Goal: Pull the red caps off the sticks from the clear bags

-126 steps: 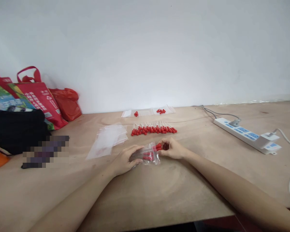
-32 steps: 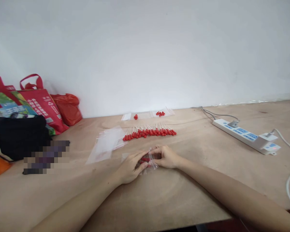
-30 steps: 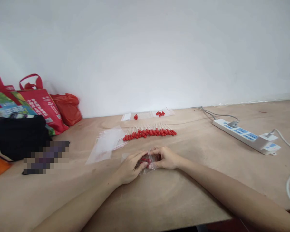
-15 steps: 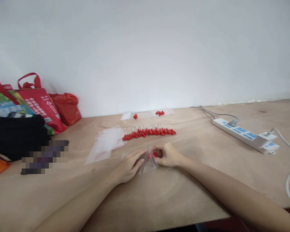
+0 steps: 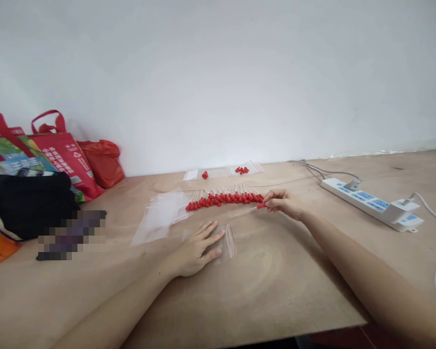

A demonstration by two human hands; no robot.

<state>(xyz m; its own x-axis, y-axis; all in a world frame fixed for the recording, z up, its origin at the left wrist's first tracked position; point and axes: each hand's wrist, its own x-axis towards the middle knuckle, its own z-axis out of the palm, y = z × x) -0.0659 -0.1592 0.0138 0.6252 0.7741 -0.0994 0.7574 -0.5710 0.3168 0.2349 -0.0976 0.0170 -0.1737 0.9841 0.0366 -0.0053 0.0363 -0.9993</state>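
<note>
My left hand [image 5: 199,247] lies with fingers spread on a clear zip bag [image 5: 229,242], whose red-lined opening points right. At the right end of a row of red-headed sticks [image 5: 225,198], my right hand [image 5: 281,203] pinches one red-headed stick [image 5: 260,206] by its red end. Its pale, thin shaft points left and is blurred. The row lies beyond the bag, red ends toward me and pale shafts toward the wall. Left of the row is a stack of flat clear zip bags [image 5: 158,218].
Against the wall lie bags holding red-headed sticks [image 5: 241,170]. A white power strip [image 5: 370,201] with cables sits at right. Red shopping bags [image 5: 67,160], a black cloth item [image 5: 32,203] and a blurred-out dark object [image 5: 72,235] occupy the left. The table's front edge shows below.
My right hand has moved from the bag's opening to the right and farther out, and now holds one stick. Red heads no longer show at the bag. My left hand's fingers have spread.
</note>
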